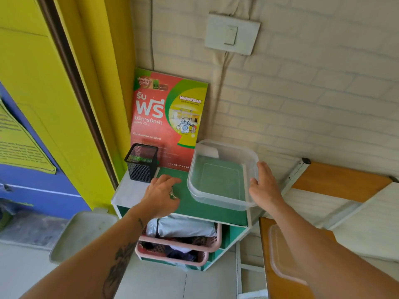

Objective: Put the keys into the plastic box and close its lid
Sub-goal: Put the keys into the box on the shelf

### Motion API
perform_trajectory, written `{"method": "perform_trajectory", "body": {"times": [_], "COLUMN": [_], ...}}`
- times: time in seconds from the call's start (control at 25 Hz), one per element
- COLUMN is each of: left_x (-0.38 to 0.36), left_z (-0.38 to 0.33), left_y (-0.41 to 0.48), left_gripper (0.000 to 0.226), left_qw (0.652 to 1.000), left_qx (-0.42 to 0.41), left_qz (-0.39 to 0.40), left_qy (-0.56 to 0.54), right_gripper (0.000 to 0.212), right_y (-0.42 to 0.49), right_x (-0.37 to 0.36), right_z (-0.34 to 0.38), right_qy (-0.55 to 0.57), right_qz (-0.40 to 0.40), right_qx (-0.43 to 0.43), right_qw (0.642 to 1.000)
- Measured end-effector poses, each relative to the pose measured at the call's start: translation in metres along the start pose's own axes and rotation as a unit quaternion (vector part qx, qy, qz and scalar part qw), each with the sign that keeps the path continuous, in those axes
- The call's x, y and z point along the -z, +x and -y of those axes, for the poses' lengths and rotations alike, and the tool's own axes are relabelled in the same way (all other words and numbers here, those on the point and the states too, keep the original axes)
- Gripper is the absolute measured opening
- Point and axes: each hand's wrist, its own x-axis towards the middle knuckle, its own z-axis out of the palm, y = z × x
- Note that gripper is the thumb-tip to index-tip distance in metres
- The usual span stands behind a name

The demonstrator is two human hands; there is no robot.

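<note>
So we've got both hands up on the green top of a small shelf unit. Our left hand is palm down with the fingers curled loosely over the keys; only a bit of silvery metal pokes out under the fingers, so we can't tell how many keys there are or whether they're actually pinched or just covered. They're on the green surface just left of the clear plastic box.

Our right hand is spread open, fingers fairly straight, resting against the right wall of the box near its rim. The box is open, and its far left corner has something white showing through, hard to make out.

The clear lid lies well apart, on a wooden board at the near right, partly hidden behind our right forearm.

Far left on the shelf top stands a black mesh pen holder, and a red and green laundry poster leans on the wall behind. Below, pink baskets hold stuff we can't identify.
</note>
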Motion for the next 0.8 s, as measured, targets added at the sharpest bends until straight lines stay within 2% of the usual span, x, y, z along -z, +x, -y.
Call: {"method": "perform_trajectory", "body": {"times": [0.12, 0.4, 0.6, 0.8], "left_x": [-0.003, -0.007, -0.011, -0.011], "left_z": [0.011, 0.014, 0.018, 0.021], "left_y": [0.001, 0.011, 0.016, 0.019], "left_gripper": [0.06, 0.024, 0.016, 0.012], "left_qw": [0.999, 0.997, 0.995, 0.996], "left_qx": [-0.016, -0.033, -0.023, -0.031], "left_qz": [0.026, -0.048, -0.09, -0.079], "left_qy": [0.039, 0.042, 0.032, -0.011], "right_gripper": [0.059, 0.063, 0.063, 0.062], "right_y": [0.004, 0.001, 0.0, -0.001], "right_x": [-0.01, -0.021, -0.021, -0.021], "right_z": [0.002, 0.002, 0.004, 0.006], "right_qy": [0.001, -0.037, -0.059, -0.055], "right_qz": [-0.001, -0.018, -0.025, -0.028], "right_qx": [-0.002, 0.006, -0.001, -0.001], "right_qw": [1.0, 0.999, 0.998, 0.998]}}
